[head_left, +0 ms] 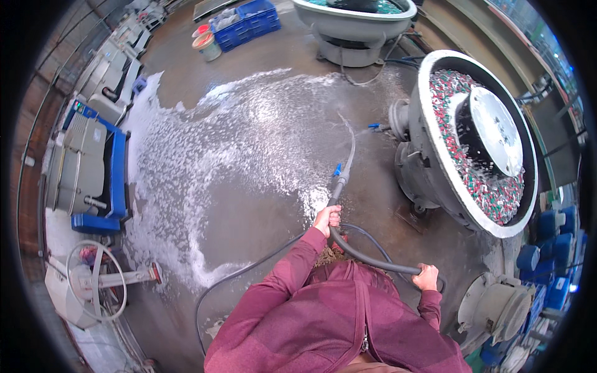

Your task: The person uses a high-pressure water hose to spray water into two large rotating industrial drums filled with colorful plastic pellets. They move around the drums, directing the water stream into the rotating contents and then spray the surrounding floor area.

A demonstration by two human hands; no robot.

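My left hand (327, 220) is closed round a dark grey hose (360, 253) just behind its nozzle end. Farther back along the same hose, my right hand (426, 277) grips it at my right side. A blue valve lever (337, 170) sticks out beside the nozzle (341, 181). Out of the tip a water jet (352, 140) arcs forward onto the wet floor. White foam (186, 149) spreads over the concrete ahead and to the left. The rest of the hose loops round behind my left hand and trails off to the lower left.
A large round tub (428, 143) of red, green and white pieces stands at right, another tub (348, 25) behind it. Blue crates (249, 32) and a bucket (207, 48) sit far left. Machines (81, 158) and a handwheel (73, 273) line the left; blue canisters (563, 248) stand right.
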